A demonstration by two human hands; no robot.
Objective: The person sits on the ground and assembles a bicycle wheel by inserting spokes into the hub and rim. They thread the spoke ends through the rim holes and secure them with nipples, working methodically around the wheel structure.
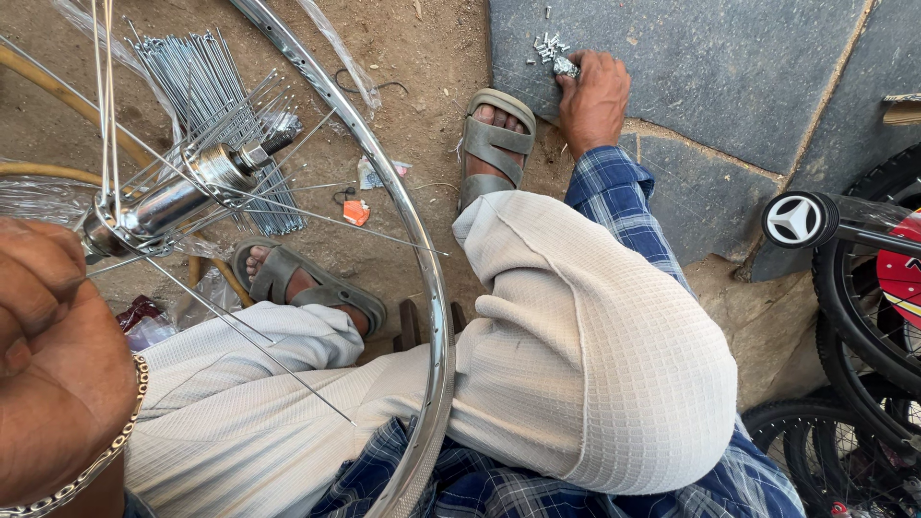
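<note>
Head view: the left hand (53, 355), lower left of the frame, is curled near the shiny metal hub (177, 197); whether it grips anything cannot be told. At top centre the right hand (593, 96) pinches small silver spoke nipples (552, 48) off the grey stone slab (710, 67). Only a few thin steel spokes (249, 336) hang from the hub; the chrome wheel rim (436, 288) looks mostly unlaced, and the loose spoke bundle (206, 86) lies untouched.

Blue plaid sleeve (614, 197), cream waffle-knit trousers (595, 364), grey sandals (491, 144), perhaps silver bracelet (101, 456)

Small orange-red packet (356, 212) on dirt by rim, clear torn wrapper (379, 174) just beside, above.
</note>
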